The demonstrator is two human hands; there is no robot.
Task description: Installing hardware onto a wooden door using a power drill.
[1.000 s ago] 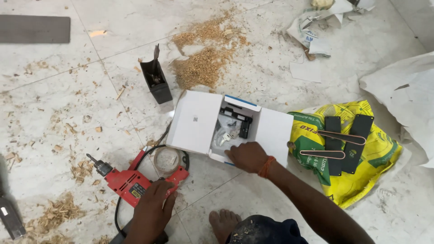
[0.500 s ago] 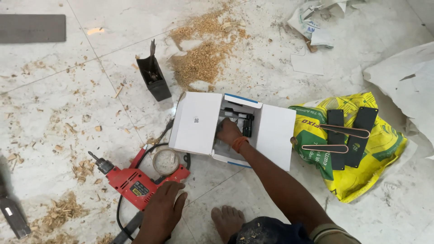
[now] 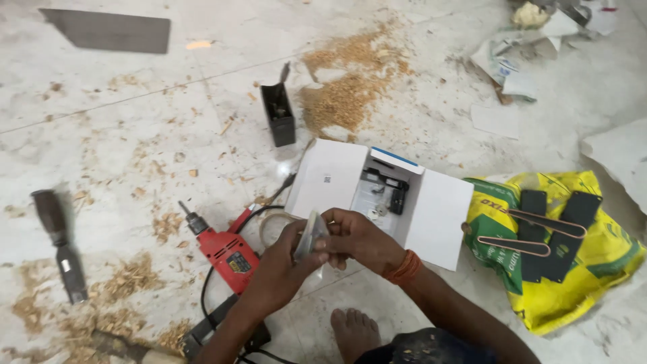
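Note:
My left hand [image 3: 282, 266] and my right hand [image 3: 357, 237] meet in front of an open white cardboard box [image 3: 431, 209]. Together they hold a small clear plastic packet [image 3: 311, 234] between the fingers. The box lies flat on the floor with both flaps spread, and black hardware parts [image 3: 391, 192] sit in its middle tray. An orange band circles my right wrist. A red electric drill [image 3: 226, 251] lies on the floor just left of my left hand, its bit pointing up-left and its black cord looping toward me.
A yellow-green sack [image 3: 593, 269] with black flat pieces and a copper wire loop lies at right. A small black open box [image 3: 279, 116] stands beyond the white box beside sawdust piles [image 3: 344, 94]. A chisel [image 3: 59, 246] lies at left. My bare foot [image 3: 354, 334] rests below.
My right hand came out of the white box with a clear packet. My left hand lifted off the drill and joined it on the packet.

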